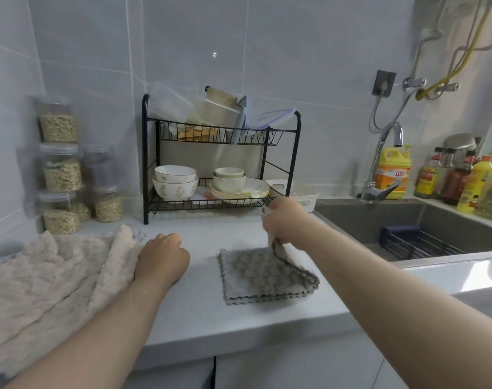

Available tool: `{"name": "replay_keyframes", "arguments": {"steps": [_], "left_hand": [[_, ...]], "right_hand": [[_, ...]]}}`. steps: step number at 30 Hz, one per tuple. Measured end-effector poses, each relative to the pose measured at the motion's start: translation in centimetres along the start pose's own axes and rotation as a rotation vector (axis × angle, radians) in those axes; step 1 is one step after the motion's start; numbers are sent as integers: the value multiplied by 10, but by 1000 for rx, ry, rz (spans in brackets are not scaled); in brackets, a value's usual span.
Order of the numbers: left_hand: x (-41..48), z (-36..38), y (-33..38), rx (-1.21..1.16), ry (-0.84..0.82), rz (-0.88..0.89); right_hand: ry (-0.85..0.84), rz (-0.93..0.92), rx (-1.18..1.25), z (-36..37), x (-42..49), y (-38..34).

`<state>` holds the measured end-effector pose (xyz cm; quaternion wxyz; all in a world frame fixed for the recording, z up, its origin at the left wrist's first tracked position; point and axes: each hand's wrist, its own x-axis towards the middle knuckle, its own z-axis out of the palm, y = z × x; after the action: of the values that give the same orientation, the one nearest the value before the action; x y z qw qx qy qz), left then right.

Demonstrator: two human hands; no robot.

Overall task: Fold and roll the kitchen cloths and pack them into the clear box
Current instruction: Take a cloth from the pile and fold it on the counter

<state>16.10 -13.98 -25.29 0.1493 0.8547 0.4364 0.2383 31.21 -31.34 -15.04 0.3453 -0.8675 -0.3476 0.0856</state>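
Note:
A grey waffle-textured cloth lies folded on the white counter, in front of the dish rack. My right hand grips its far right corner and holds that part lifted off the counter. A pile of beige fluffy cloths covers the counter's left side. My left hand rests as a loose fist at the right edge of that pile, with nothing visibly in it. A white bin stands behind my right hand beside the rack. I cannot pick out a clear box on the counter.
A black two-tier dish rack with bowls and plates stands at the back. Stacked jars of grain line the left wall. A dark sink with a faucet lies to the right, bottles behind it.

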Motion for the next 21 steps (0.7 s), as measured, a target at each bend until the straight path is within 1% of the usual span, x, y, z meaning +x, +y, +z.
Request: {"name": "replay_keyframes", "arguments": {"steps": [4,5,6,8,10,12,15,17,19,21], "left_hand": [[-2,-3,1,-7,0,-7],[-3,-4,2,-5,0,-11],[-4,-5,2,-4,-2,-16],[-4,-6,3,-6,-1,-13],[-4,-6,3,-14,3,-11],[-4,-6,3,-4,0,-8],[-4,-5,4,23,-15,-4],[-4,-5,5,-10,-22,24],[-8,-4,8,-136,-16,159],[-20,-5,20,-263,-42,381]], "right_hand": [[-79,-8,-35,39,-9,-14],[-116,-19,-82,49,-13,-15],[-156,-44,-181,59,-18,-15],[-127,-90,-324,72,-30,-15],[-150,-135,-384,77,-37,-13],[-179,-184,-385,79,-42,-10],[-207,-243,-341,73,-50,-3],[-245,-244,-233,67,-56,-1],[-237,-211,-39,52,-61,0],[-169,-170,242,33,-60,6]]}}
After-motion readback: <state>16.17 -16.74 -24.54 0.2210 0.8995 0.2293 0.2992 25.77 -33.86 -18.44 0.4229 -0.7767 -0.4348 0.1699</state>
